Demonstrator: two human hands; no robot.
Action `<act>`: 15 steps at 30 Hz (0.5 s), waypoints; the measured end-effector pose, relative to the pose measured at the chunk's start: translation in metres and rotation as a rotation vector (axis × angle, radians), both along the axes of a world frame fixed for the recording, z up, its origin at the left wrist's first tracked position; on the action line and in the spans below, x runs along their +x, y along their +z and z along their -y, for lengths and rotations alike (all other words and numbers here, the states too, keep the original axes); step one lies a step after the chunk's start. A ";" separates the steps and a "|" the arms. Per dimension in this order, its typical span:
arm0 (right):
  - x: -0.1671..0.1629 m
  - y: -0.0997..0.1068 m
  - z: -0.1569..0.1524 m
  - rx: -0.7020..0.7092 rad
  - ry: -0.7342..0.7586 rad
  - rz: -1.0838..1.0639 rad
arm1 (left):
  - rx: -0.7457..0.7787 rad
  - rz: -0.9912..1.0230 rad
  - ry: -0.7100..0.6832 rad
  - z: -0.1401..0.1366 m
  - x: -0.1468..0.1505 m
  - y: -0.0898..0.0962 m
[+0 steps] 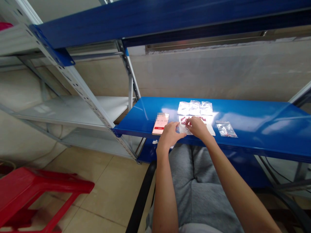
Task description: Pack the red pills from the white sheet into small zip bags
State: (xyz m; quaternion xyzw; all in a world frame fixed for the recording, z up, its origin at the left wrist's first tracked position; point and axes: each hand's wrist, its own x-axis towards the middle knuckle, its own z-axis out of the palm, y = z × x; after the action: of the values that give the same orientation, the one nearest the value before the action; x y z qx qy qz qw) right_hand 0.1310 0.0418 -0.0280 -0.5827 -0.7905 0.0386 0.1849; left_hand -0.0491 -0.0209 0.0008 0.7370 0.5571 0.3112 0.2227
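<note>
A white sheet of paper (210, 129) lies on the blue shelf, with small red beads (202, 119) scattered over its upper part. At the sheet's lower left, my left hand (170, 133) curls its thumb and fingers around the edge of a small clear plastic bag (182, 129). My right hand (197, 126) is closed in a pinch over the sheet, beside that bag and the beads. What its fingertips hold is too small to make out. Behind the sheet, three clear zip bags (194, 107) lie in a row.
Left of my hands, a phone (160, 124) shows a running timer. Another clear bag (225, 128) with a little red content lies to the right. The blue shelf (262, 129) has its front edge over my lap. A red stool (46, 184) stands on the floor at left.
</note>
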 end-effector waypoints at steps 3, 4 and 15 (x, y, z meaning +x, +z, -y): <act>-0.003 0.000 0.002 -0.014 0.004 0.091 | -0.008 -0.010 0.001 0.000 0.000 -0.001; -0.003 -0.001 0.002 -0.014 0.005 0.113 | -0.011 -0.015 0.004 -0.001 0.000 -0.001; 0.000 0.012 0.013 0.043 0.231 -0.326 | -0.004 0.022 0.010 -0.001 0.003 -0.003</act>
State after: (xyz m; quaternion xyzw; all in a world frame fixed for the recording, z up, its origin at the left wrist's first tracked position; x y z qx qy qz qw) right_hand 0.1315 0.0290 -0.0160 -0.4699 -0.8123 0.1368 0.3172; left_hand -0.0464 -0.0201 -0.0017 0.7301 0.5591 0.3193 0.2288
